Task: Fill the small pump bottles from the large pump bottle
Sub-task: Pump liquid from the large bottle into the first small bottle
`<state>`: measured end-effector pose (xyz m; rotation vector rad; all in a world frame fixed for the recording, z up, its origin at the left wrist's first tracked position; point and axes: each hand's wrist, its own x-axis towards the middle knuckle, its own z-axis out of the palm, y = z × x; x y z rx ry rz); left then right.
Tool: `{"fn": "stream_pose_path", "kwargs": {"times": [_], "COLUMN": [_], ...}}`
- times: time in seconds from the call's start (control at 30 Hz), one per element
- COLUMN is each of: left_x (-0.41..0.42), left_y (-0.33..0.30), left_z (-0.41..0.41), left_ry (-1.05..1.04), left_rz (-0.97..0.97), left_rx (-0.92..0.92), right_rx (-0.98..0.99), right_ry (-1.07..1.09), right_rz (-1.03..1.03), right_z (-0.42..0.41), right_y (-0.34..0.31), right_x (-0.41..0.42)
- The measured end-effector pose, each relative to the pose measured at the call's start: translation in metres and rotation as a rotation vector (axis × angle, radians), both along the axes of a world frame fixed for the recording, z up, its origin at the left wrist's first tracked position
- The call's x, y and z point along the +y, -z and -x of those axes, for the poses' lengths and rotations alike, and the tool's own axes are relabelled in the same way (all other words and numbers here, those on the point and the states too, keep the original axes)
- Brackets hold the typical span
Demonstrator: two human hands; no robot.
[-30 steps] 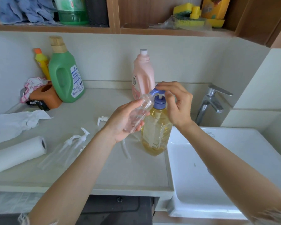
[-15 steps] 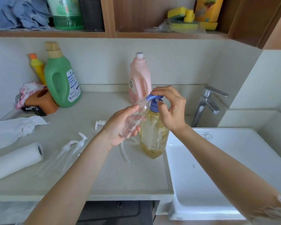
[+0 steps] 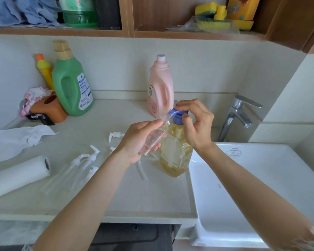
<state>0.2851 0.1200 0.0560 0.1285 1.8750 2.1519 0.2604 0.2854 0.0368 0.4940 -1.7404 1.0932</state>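
Observation:
The large pump bottle (image 3: 176, 151), clear with yellow liquid and a blue pump head (image 3: 178, 115), stands on the counter beside the sink. My left hand (image 3: 140, 140) grips a small clear bottle (image 3: 155, 135), tilted with its open mouth under the blue spout. My right hand (image 3: 194, 122) sits on top of the pump head, fingers curled over it. Two more small clear bottles (image 3: 74, 169) with white pumps lie on the counter to the left. A loose white pump (image 3: 114, 135) and its tube (image 3: 141, 169) lie near my left wrist.
A white sink (image 3: 243, 187) with a chrome tap (image 3: 237, 115) is on the right. A pink bottle (image 3: 160, 87), green jug (image 3: 72, 82) and yellow bottle (image 3: 43, 69) stand at the back. A paper towel roll (image 3: 16, 178) and crumpled tissue (image 3: 13, 140) lie left.
The pump head sits lower under my right hand than before. My left hand keeps the small bottle at the spout. The view has dipped slightly.

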Motion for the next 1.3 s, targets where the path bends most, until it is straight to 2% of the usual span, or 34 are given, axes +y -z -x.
{"fn": "stream_pose_path", "kwargs": {"times": [0.27,0.4,0.57,0.7,0.9,1.0,1.17,1.3], "left_x": [-0.008,-0.011,-0.008,-0.002,-0.005,-0.007,-0.011,-0.006], "left_y": [-0.011,-0.008,-0.004,0.001,0.008,0.004,-0.004,-0.005], "left_z": [-0.003,-0.003,-0.007,-0.007,-0.003,-0.003,-0.005,-0.008], "left_ry": [0.18,0.213,0.092,-0.054,-0.117,-0.077,0.081,0.171], "left_rz": [-0.017,-0.067,-0.057,0.001,0.115,0.122,0.112,0.025], "left_rx": [-0.084,-0.023,0.081,0.205,0.216,0.185,0.158,0.107], "right_rx": [-0.044,-0.116,-0.11,-0.012,0.034,-0.011,-0.116,-0.201], "right_ry": [-0.026,-0.048,-0.06,0.004,0.059,0.041,-0.008,-0.086], "right_rz": [-0.044,-0.049,-0.067,-0.059,-0.065,-0.086,-0.238,-0.28], "right_z": [-0.012,-0.01,-0.011,-0.008,-0.005,-0.008,-0.019,-0.023], "right_y": [-0.018,-0.034,-0.026,-0.012,0.001,-0.004,-0.027,-0.041], "right_x": [0.002,0.006,0.007,0.003,-0.004,-0.001,0.012,0.018]}}
